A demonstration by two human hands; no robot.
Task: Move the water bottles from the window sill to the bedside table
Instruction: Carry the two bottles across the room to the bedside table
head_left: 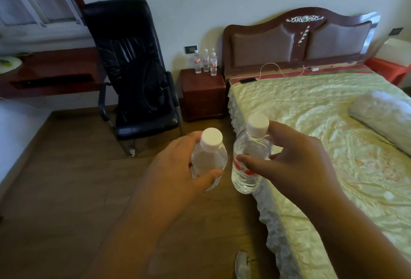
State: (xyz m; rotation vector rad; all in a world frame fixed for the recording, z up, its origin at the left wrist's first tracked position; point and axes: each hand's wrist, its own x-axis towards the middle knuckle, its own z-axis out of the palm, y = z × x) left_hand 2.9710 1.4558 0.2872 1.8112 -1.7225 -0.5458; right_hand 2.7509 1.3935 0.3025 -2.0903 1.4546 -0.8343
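My left hand [178,163] grasps one water bottle [209,158]: the thumb crosses the front of the clear body low down, the fingers wrap the far side. The bottle is tilted, its white cap [211,139] turned toward me.

My right hand [295,158] grasps a second water bottle [250,163] — thumb across the red-and-white label, fingers curled behind the shoulder just under its white cap. This bottle leans slightly to the right. The two bottles are near each other but apart, both held in the air above the wooden floor [66,189], beside the edge of the bed [322,123].

Destination reference: the bedside table [203,96] stands against the far wall, between a black chair [133,67] and the bed's headboard [300,40]. Three bottles [205,63] stand upright on its top in a close group (labels red and white, matching the one in my right hand). The held bottles are well apart from the table.

Source reference: the window [33,0] is at upper left — with a dark red shelf [51,74] below it.

On the bed: a pale green quilted cover, a rolled pillow [382,114] at right, a phone [248,80] with a white cable near the headboard.
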